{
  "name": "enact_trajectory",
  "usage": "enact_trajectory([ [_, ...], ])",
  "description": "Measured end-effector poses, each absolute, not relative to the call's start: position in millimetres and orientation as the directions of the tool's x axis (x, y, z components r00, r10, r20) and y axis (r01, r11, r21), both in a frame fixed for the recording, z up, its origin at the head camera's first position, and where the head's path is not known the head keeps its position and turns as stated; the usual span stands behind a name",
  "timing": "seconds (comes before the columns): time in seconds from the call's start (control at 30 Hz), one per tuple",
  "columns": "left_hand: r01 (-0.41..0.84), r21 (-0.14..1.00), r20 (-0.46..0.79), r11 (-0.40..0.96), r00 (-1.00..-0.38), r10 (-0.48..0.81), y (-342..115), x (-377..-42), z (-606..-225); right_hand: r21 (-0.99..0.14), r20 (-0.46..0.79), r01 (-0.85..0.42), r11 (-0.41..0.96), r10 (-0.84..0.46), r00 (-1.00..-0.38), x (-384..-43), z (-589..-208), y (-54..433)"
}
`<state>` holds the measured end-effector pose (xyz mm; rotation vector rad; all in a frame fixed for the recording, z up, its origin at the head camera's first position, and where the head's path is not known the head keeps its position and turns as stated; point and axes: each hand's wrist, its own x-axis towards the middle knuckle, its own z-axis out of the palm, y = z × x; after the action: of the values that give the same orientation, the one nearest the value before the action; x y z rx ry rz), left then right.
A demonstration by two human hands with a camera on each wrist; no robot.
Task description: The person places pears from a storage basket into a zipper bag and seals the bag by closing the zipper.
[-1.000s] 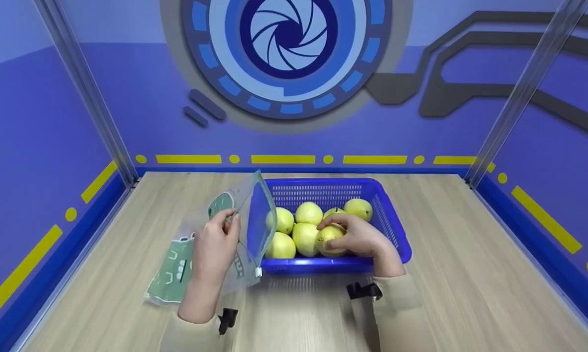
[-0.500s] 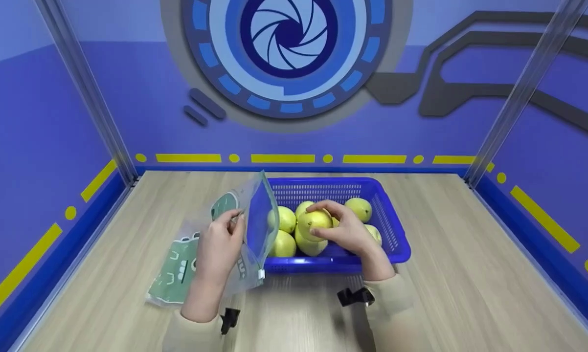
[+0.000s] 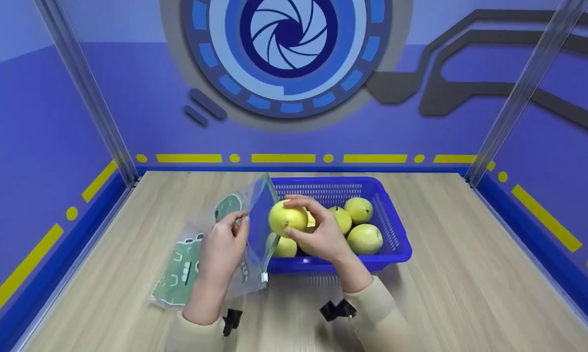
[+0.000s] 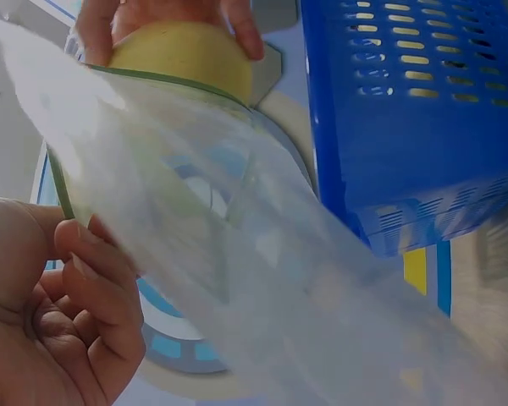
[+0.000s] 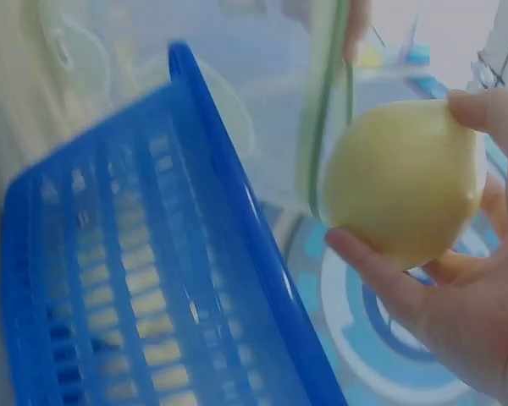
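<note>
At the left, a green-printed plastic [image 3: 174,278] lies on the tabletop [image 3: 93,293]; whether it is part of the bag, I cannot tell. Beside it is the left hand [image 3: 219,252], whose grip pinches the edge of a clear bag [image 3: 250,278]. The mouth of this bag faces to the right, with a white slider [image 3: 264,277] at its lower corner. Just at the mouth is a yellow fruit [image 3: 284,219], clamped between thumb and fingers of the right hand [image 3: 322,238]. Under this grip stands a blue basket [image 3: 299,265], in which lie other fruits [image 3: 365,239].
</note>
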<state>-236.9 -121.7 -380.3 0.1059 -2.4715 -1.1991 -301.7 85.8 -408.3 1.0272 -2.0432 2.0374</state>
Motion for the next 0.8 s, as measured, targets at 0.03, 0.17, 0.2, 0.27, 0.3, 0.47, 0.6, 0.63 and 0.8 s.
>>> enact_trajectory([
  [0.03,0.095,0.772,0.305,0.629,-0.923,-0.236,-122,-237,-380,-0.854,0.506,-0.506,-0.117,-0.406,-0.761,-301,-408,82],
  [0.17,0.071,0.782,0.273,0.619,-0.932,-0.24,-126,-236,-378,-0.827,0.528,-0.556,-0.082,-0.449,-0.72,-300,-406,68],
  [0.2,0.062,0.783,0.266,0.618,-0.933,-0.243,-127,-235,-378,-0.817,0.531,-0.573,-0.061,-0.464,-0.708,-300,-404,65],
  [0.27,0.048,0.783,0.256,0.621,-0.934,-0.251,-128,-235,-377,-0.791,0.538,-0.612,-0.012,-0.49,-0.686,-301,-400,60],
  [0.3,0.046,0.779,0.258,0.625,-0.932,-0.253,-129,-235,-376,-0.774,0.546,-0.634,0.009,-0.498,-0.674,-301,-398,59],
  [0.47,0.034,0.762,0.257,0.646,-0.933,-0.254,-131,-237,-375,-0.724,0.584,-0.687,0.065,-0.473,-0.66,-304,-385,57],
  [0.6,0.008,0.778,0.224,0.628,-0.937,-0.267,-134,-236,-373,-0.722,0.543,-0.685,0.097,-0.534,-0.648,-306,-379,52],
  [0.63,0.006,0.782,0.222,0.623,-0.937,-0.271,-135,-236,-373,-0.72,0.523,-0.685,0.111,-0.563,-0.64,-307,-378,50],
  [0.8,0.029,0.794,0.253,0.607,-0.924,-0.287,-144,-234,-372,-0.671,0.428,-0.713,0.205,-0.677,-0.598,-312,-376,37],
])
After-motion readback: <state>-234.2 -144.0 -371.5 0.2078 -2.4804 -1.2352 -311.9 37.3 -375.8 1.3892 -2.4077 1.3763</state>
